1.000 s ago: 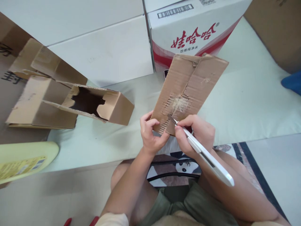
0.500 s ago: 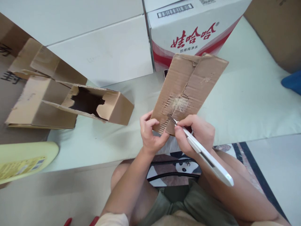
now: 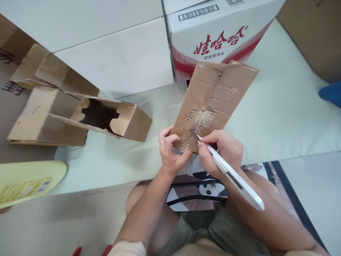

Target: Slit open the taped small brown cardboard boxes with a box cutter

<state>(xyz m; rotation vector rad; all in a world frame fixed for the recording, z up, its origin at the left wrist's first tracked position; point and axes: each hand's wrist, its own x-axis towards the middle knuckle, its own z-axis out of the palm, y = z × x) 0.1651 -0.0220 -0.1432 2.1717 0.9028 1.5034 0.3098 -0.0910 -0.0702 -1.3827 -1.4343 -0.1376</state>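
Note:
A brown cardboard box (image 3: 226, 92) is tilted up in front of me, with a seam down its face and a frayed, torn patch near the middle. My left hand (image 3: 172, 151) grips its lower left corner, thumb in front and fingers curled at the edge. In my right hand (image 3: 223, 151) is a white utility knife (image 3: 234, 179), held like a pen. Its blade tip rests at the seam, just below the frayed patch and beside a strip of exposed corrugation. The back of the box is hidden.
Open cardboard boxes (image 3: 135, 122) stand at the left on a pale green surface (image 3: 277, 117). White cartons (image 3: 114, 60) and a red-and-white water carton (image 3: 213, 42) line the back. A yellow container (image 3: 32, 181) lies at the left edge; something blue (image 3: 331, 93) is at the right.

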